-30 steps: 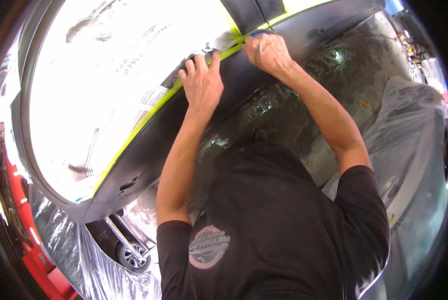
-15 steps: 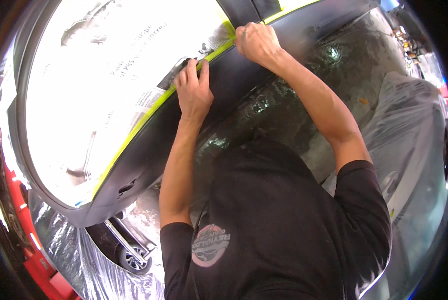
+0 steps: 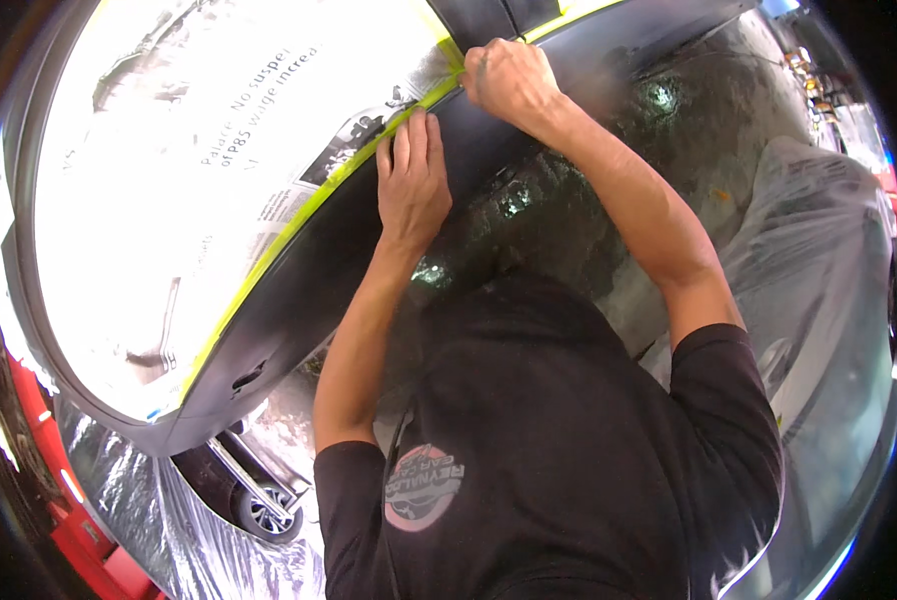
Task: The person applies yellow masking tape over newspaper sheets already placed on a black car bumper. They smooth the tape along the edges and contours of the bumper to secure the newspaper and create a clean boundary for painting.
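Yellow-green masking tape (image 3: pixel 269 258) runs along the lower edge of a car window covered with newspaper (image 3: pixel 169 200). Below it curves the dark grey car door (image 3: pixel 299 270). My left hand (image 3: pixel 415 190) lies with fingers stretched out, their tips on the tape and the panel edge. Farther right, my right hand (image 3: pixel 510 84) is closed, its fingertips pinching at the tape beside the dark pillar (image 3: pixel 474 22). The fingers' far side is hidden, so the tape's end does not show. More tape (image 3: pixel 567 18) continues right of the pillar.
Another vehicle under clear plastic sheeting (image 3: pixel 809 250) stands at the right. At lower left are more plastic sheeting (image 3: pixel 159 510), a wheel (image 3: pixel 271 513) and a red object (image 3: pixel 79 530). The dark, shiny floor (image 3: pixel 609 180) lies beneath my right arm.
My left hand has slid up and to the right along the tape, nearer my right hand. My right hand stays at nearly the same place, still closed.
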Demonstrator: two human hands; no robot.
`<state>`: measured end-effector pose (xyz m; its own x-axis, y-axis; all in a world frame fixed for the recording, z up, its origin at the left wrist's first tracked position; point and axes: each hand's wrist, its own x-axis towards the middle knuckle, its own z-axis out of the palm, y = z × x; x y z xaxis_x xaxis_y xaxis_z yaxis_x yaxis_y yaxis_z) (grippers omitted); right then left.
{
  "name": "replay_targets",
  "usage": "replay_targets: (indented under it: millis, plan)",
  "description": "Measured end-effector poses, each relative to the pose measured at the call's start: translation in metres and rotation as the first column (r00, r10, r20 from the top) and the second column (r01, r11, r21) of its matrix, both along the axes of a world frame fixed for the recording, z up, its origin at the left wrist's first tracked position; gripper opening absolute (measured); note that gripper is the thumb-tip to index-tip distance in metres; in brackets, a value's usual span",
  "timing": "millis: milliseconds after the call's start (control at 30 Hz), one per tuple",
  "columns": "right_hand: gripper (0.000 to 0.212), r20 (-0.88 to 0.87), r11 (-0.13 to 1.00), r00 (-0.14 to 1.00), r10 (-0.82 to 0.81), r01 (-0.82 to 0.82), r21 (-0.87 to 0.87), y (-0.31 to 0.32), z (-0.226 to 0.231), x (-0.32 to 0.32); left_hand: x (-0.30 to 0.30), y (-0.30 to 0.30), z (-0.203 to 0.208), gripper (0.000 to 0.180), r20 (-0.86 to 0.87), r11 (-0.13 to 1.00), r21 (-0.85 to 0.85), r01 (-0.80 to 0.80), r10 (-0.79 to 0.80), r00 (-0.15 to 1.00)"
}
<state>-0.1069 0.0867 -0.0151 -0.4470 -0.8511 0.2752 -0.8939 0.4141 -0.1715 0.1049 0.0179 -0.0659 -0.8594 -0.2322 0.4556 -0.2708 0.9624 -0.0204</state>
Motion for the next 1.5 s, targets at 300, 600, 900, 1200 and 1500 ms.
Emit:
replay_targets:
  millis: [300, 600, 900, 1200, 1500]
  plan:
    - [0.033, -0.016, 1.000, 1.000, -0.004, 0.004, 0.002, 0.002, -0.006, 0.002, -0.008, 0.006, 0.002, 0.058, 0.065, 0.990, 0.069, -0.126, 0.122, 0.990]
    - [0.025, 0.018, 0.994, 0.999, -0.030, 0.028, 0.107, 0.001, 0.011, 0.001, 0.080, -0.022, 0.010, 0.058, 0.095, 0.988, -0.015, -0.152, 0.153, 0.984]
    - [0.027, 0.017, 1.000, 1.000, -0.026, 0.026, -0.003, 0.004, 0.000, -0.001, -0.027, 0.005, 0.015, 0.054, 0.003, 0.997, 0.050, 0.054, -0.055, 0.999]
    - [0.029, 0.036, 0.985, 0.999, 0.011, -0.005, -0.174, 0.045, -0.013, -0.011, -0.036, 0.006, -0.004, 0.067, 0.023, 0.997, 0.073, 0.008, -0.009, 1.000]
    - [0.021, 0.004, 0.997, 0.998, -0.066, 0.066, 0.029, 0.017, 0.001, -0.019, -0.041, 0.011, 0.006, 0.070, 0.116, 0.999, 0.034, 0.001, -0.005, 0.993]
